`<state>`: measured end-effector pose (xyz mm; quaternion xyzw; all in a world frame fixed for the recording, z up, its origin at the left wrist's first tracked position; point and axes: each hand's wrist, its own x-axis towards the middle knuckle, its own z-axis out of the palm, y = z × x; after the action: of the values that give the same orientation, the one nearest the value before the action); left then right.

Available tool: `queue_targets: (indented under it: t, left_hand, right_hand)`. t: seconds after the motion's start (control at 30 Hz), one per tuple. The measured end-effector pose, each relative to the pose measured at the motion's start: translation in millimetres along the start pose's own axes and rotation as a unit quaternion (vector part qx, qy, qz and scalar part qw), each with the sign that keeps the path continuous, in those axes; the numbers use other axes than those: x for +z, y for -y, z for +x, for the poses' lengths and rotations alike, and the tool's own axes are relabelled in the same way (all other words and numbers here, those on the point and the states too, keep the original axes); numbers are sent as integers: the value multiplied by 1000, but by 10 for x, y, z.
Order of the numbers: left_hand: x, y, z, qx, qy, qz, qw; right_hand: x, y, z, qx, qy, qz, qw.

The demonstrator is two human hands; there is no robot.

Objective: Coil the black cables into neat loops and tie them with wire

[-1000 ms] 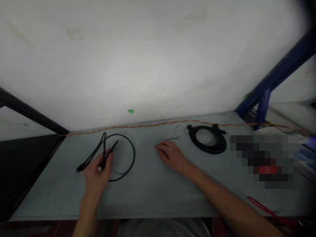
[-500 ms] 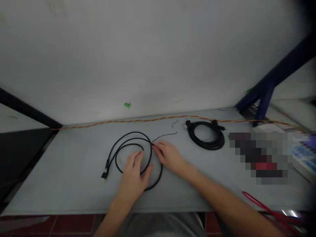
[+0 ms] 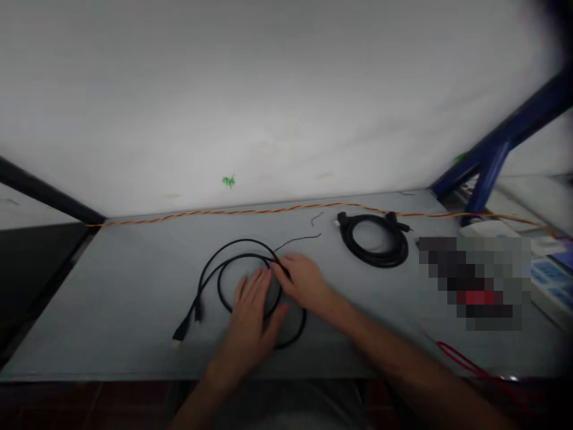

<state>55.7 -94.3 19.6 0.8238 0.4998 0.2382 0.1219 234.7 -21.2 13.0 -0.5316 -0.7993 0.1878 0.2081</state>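
A loosely looped black cable [image 3: 224,260] lies on the grey tabletop [image 3: 134,298], its flat connector [image 3: 181,332] pointing toward the lower left. My left hand [image 3: 254,313] rests over the loops, fingers stretched forward and thumb apart, the palm side hidden. Just to its right, my right hand [image 3: 302,280] pinches the cable at the upper right of the loops, where the strands cross. A thin dark tie [image 3: 298,240] sticks out behind the right fingertips.
A coiled black cable [image 3: 376,242] lies at the back right. Beyond it are a pixelated patch, a white-and-blue box [image 3: 553,286] and red-handled scissors or pliers [image 3: 463,360]. A twisted red-yellow wire [image 3: 268,210] runs along the wall, between metal frame legs.
The flat connector has swung down and left, apart from the other cable end. My left hand has shifted slightly right, nearer my right hand. The loops have shifted right.
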Motion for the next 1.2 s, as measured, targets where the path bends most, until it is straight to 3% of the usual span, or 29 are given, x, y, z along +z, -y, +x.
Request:
queue_targets:
  t: [0.13, 0.2, 0.3, 0.43, 0.53, 0.9, 1.07, 1.2]
  left_hand:
    - [-489, 229, 70, -27, -82, 25, 996]
    - [-699, 399, 78, -87, -124, 86, 985]
    - [-846, 645, 48, -167, -85, 178, 966]
    - [-800, 865, -6, -248, -1, 157, 956]
    - [-742, 945, 4, -263, -10, 84, 961]
    - [-665, 946, 103, -230, -67, 33, 970]
    - [-664, 1012, 104, -219, -47, 87, 971]
    - [-614, 1131, 309, -178, -33, 125, 975]
  right_hand:
    - [1, -31, 12, 22, -2, 35, 999]
    - [3, -39, 12, 28, -5, 60, 998]
    - [17, -45, 3, 42, -20, 96, 994]
    - [50, -68, -1, 53, -40, 118, 991]
    - [68, -96, 13, 42, -40, 123, 991]
    - [43, -105, 42, 44, -47, 93, 994]
    - [4, -80, 49, 40, -55, 74, 995]
    - [20, -71, 51, 20, -81, 61, 995]
